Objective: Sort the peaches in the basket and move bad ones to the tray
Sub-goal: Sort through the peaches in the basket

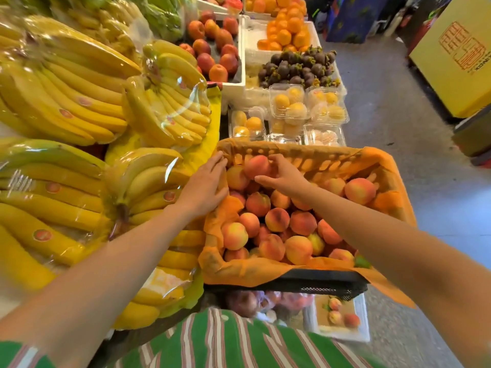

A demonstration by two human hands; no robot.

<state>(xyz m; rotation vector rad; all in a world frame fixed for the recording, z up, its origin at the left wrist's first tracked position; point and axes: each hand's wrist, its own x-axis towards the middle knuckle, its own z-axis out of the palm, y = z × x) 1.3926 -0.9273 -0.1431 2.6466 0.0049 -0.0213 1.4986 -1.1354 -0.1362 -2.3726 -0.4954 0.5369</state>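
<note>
A black plastic mesh basket (305, 285), lined with crumpled orange paper (239, 269), stands at the edge of the fruit surface and is heaped with round pink-and-yellow peaches (277, 220); the right hand (283, 175) reaches to the basket's far left corner and holds one rosy peach (255, 166) there, fingers curved over its top and thumb stretched out beneath it, the fruit lying just left of the palm and above its neighbours in the pile; the left hand (206, 183) lies with relaxed, nearly straight fingers on the paper-covered left rim of the basket, just beside the held peach but not touching it; a white foam tray (364, 320) sits lower down, below the basket's near right corner and well apart from both hands, with three small peaches (335, 317) on it; bunches of yellow bananas in clear film (66, 83) fill the surface to the left of the basket, and clear plastic boxes of yellow fruit (289, 104) stand just beyond its far rim.
</note>
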